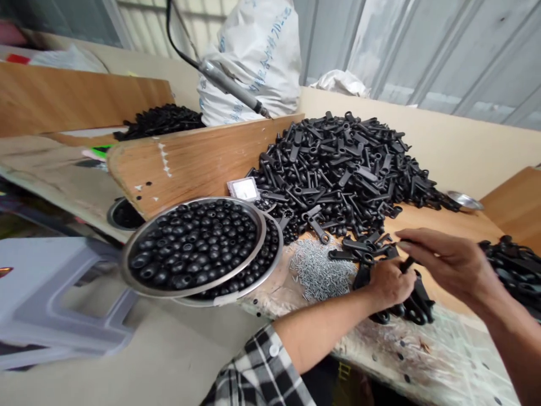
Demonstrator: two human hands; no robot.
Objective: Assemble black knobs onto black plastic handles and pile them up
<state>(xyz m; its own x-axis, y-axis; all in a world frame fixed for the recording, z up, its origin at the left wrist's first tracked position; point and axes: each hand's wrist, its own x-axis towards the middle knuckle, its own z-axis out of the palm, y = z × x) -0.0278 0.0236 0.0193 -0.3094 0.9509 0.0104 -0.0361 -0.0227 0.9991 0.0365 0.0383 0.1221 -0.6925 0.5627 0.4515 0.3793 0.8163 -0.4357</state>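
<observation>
My left hand (pixel 391 282) is closed around a black plastic piece (pixel 407 264), whose short end sticks up out of the fist. Just above and to the right, my right hand (pixel 452 262) has its fingers pressed together close to that end; what sits between them is hidden. Under and around my left hand lie several black plastic crank handles (pixel 420 301). Left of them, a heap of small silver metal pins (pixel 323 270) covers part of the tabletop.
A large pile of black crank handles (pixel 338 163) rises behind my hands. Two metal bowls of black knobs, the upper one (pixel 127 265) overlapping the lower, stand at the table's left edge. An electric screwdriver (pixel 230 84) hangs above the wooden divider (pixel 198 158). More black parts (pixel 515 276) lie at right.
</observation>
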